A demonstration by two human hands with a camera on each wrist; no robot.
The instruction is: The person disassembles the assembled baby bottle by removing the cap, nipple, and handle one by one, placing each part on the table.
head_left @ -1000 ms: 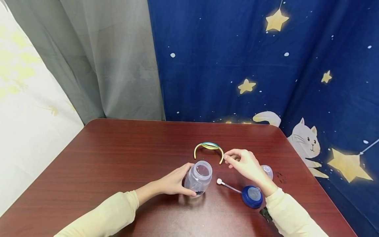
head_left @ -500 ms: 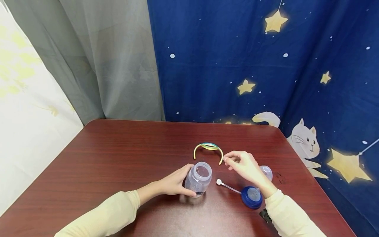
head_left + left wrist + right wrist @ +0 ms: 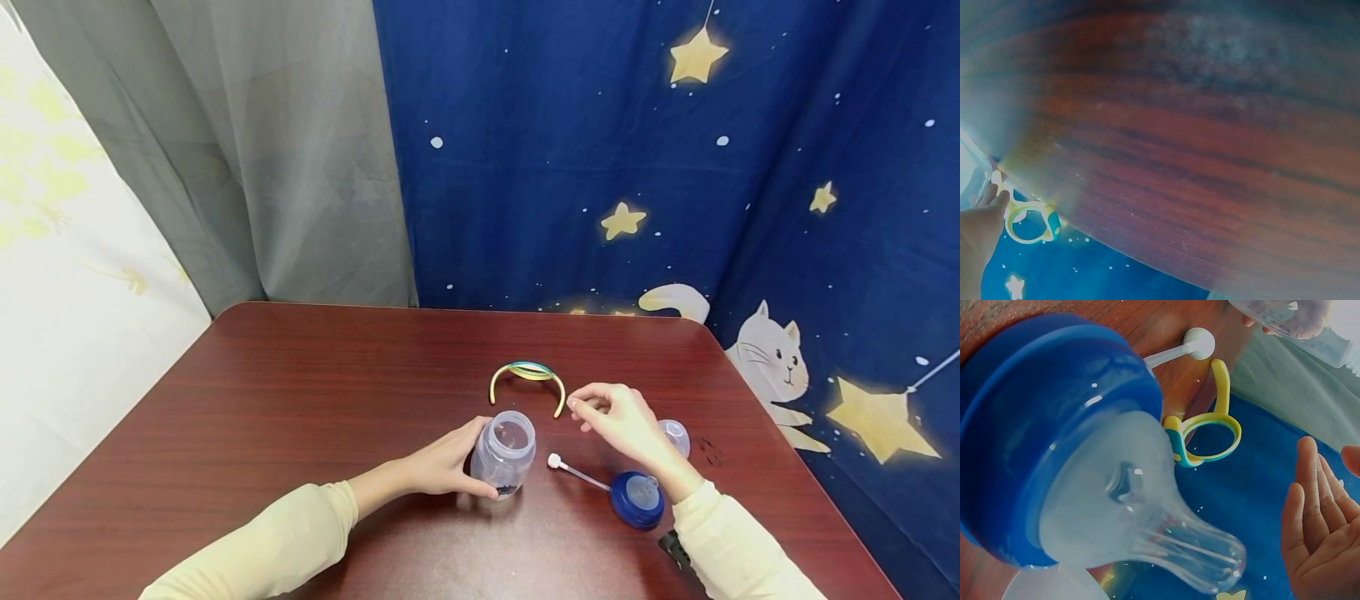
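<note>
My left hand grips a clear, open-topped baby bottle from its left side, thumb across the front. The bottle stands tilted a little, its mouth uncovered. Just right of the yellow and teal bottle handle, my right hand hovers with loosely bent fingers. Nothing shows in its palm in the right wrist view. Beneath the right forearm lies a blue collar with a clear teat. A thin straw with a white weighted end runs out from it toward the bottle.
A clear dome cap sits behind the right wrist, partly hidden by it. By the right sleeve is a small dark object. Everything stands on a reddish-brown table, with grey and blue curtains past its far edge.
The right fingertips stand slightly farther from the handle's end than a second ago. Otherwise hands and parts have hardly moved.
</note>
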